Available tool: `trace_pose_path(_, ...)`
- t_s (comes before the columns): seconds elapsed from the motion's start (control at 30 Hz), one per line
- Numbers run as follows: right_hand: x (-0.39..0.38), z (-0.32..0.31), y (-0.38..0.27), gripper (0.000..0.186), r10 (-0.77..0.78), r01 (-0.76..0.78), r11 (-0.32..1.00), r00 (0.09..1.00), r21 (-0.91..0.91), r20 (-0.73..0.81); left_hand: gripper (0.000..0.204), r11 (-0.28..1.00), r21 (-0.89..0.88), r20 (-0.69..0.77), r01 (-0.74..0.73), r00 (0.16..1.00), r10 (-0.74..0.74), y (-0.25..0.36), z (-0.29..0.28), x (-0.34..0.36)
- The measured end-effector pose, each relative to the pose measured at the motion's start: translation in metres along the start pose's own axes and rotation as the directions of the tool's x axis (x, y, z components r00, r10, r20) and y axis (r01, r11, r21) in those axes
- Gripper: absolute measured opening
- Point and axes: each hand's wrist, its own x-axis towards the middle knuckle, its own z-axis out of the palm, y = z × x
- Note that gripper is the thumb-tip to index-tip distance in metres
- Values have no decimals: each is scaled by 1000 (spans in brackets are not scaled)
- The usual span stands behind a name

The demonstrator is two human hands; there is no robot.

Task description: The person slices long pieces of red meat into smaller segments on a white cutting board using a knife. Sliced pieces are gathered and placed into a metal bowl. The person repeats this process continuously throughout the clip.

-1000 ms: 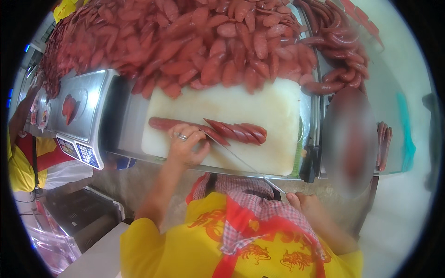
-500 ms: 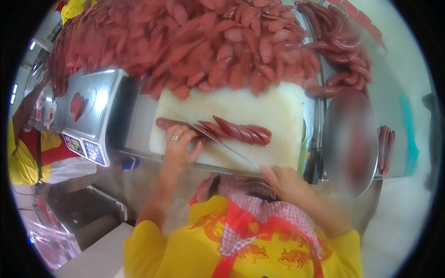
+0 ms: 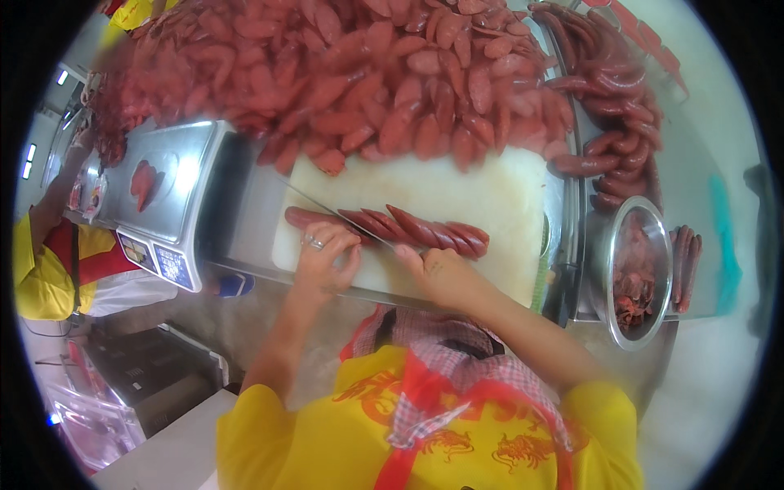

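A dark red sausage point(image 3: 306, 216) lies across the white cutting board point(image 3: 490, 188), its right part cut into several slanted slices point(image 3: 441, 234) that still lean together in a row. My left hand point(image 3: 325, 260), a ring on one finger, is closed on the uncut left end. In my right hand point(image 3: 441, 276) is a knife point(image 3: 331, 211); the fingers wrap round its handle, which they hide. The long thin blade runs from lower right to upper left over the sausage, close beside my left fingers.
Beyond the board rises a large heap of sausage slices point(image 3: 367, 82). Whole sausages point(image 3: 616, 114) pile up at the right, above a steel bowl point(image 3: 667, 269) of dark scraps. A scale point(image 3: 163, 196) with one piece on it stands left. Another person's yellow sleeve point(image 3: 37, 282) shows at far left.
My right hand has slid the knife forward and left across the sausage. More slanted slices now show in the row. My left hand still holds the uncut end.
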Motion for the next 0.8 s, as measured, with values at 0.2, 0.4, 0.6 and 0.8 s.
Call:
trace_pose_path(0.2,-90,-44,-9,56,219,-216,975,975,-47,48,27,995,50,-36,83,996,-81,-7,-10,-2)
trace_pose_path(0.4,-116,-44,-7,56,340,-335,939,939,-78,56,27,997,11,-31,71,997,-71,-13,-7,-1)
trace_pose_path(0.6,14,9,-22,63,101,-100,995,995,-29,5,24,999,14,-47,40,998,-39,-13,-9,-3)
trace_pose_path(0.8,-24,-12,-19,68,137,-138,988,990,74,18,25,994,92,-53,55,997,-50,-24,-23,-5)
